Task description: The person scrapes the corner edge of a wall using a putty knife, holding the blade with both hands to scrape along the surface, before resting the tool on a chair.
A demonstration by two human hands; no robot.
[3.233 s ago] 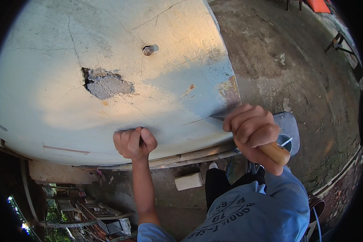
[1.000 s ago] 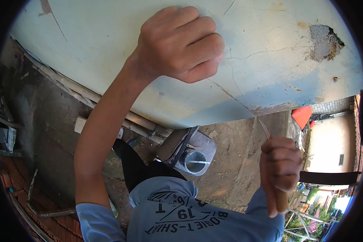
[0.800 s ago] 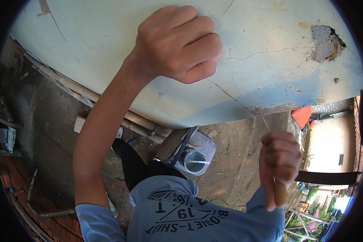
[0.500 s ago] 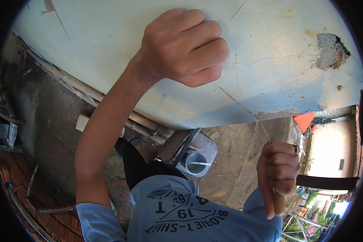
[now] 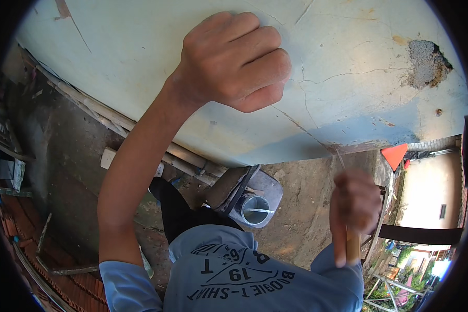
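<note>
My left hand is clenched in a fist against the pale, cracked wall, with its knuckles toward me. No object shows sticking out of it. Lower and to the right, my right hand is wrapped round a wooden-handled tool, blurred by motion. A thin metal blade points up from that fist, its tip by the wall's lower edge, where brownish bare patches break the blue paint. Whether the tip touches the wall I cannot tell. The exact kind of tool does not show.
A metal can with a light stick across it stands on a grey stool-like seat by my legs. Bamboo poles run along the wall's foot. The wall has a broken hole at upper right. Roof tiles lie at lower left.
My right hand has moved up slightly with the tool, bringing the blade closer to the wall's lower edge. The left fist stays nearly in place.
</note>
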